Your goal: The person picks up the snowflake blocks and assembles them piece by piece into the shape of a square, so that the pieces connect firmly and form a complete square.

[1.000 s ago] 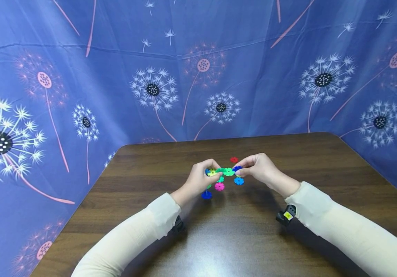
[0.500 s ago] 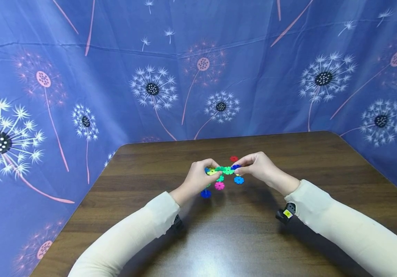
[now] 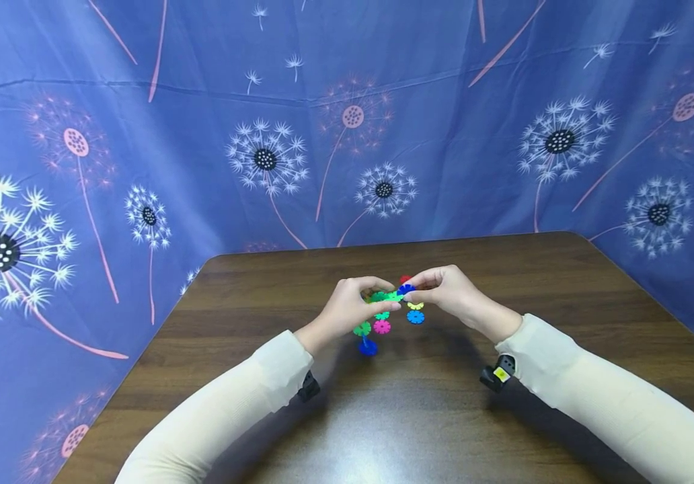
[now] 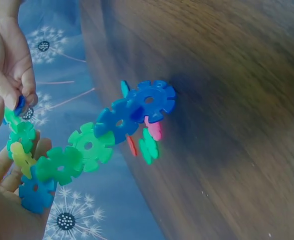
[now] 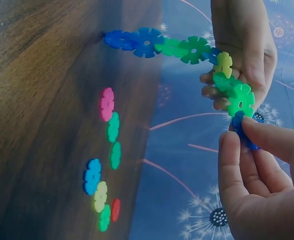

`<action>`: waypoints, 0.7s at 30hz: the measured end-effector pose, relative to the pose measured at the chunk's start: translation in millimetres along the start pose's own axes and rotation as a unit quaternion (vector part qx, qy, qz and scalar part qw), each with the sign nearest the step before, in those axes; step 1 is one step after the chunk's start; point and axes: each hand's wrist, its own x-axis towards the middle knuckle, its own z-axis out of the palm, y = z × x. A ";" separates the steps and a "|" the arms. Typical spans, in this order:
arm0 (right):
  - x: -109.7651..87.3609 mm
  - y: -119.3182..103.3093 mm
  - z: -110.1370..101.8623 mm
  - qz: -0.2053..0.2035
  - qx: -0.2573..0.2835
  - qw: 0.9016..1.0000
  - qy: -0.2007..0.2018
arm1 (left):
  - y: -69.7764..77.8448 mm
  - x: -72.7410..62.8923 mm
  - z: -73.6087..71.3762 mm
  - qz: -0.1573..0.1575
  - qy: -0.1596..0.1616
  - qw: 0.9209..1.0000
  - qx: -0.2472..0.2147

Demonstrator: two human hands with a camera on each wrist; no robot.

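A chain of slotted, flower-shaped plastic discs (image 5: 194, 50) in blue, green and yellow hangs above the table. My left hand (image 3: 347, 308) holds its upper part, with the thumb and fingers around the green and yellow discs. From there the chain trails down to a dark blue disc (image 4: 149, 100) at its low end; whether that touches the tabletop I cannot tell. At the upper end, my right hand (image 3: 448, 294) pinches another dark blue disc (image 5: 243, 134) between thumb and index finger. This disc meets the chain's last green disc (image 5: 242, 102), its slots partly hidden by the fingertips.
Loose discs lie on the brown wooden table (image 3: 419, 396) beneath the hands: pink (image 5: 107, 104), light blue (image 5: 92, 176), yellow (image 5: 100, 196), red (image 5: 116, 210) and several green ones. A blue dandelion-print curtain (image 3: 323, 134) hangs behind the table's far edge.
My left thumb and fingers have moved slightly right, closer to the right hand. The chain has turned, and its dark blue low end has swung a little right and nearer. The right hand keeps its pinch.
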 end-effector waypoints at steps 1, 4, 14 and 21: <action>0.0 -1.0 0.4 -0.001 0.002 1.000 0.001 | 0.5 0.0 0.4 -0.004 0.001 1.000 -0.009; 0.3 -2.8 1.4 0.001 0.007 1.000 0.004 | 0.3 -0.4 1.8 -0.014 0.004 0.999 -0.040; 6.2 -2.6 -2.3 0.013 0.055 0.998 0.006 | -5.4 -0.9 -0.2 -0.001 0.033 0.999 -0.034; 16.5 5.2 -11.2 0.044 0.118 0.992 0.018 | -8.8 -4.3 -0.6 -0.001 0.045 0.997 -0.054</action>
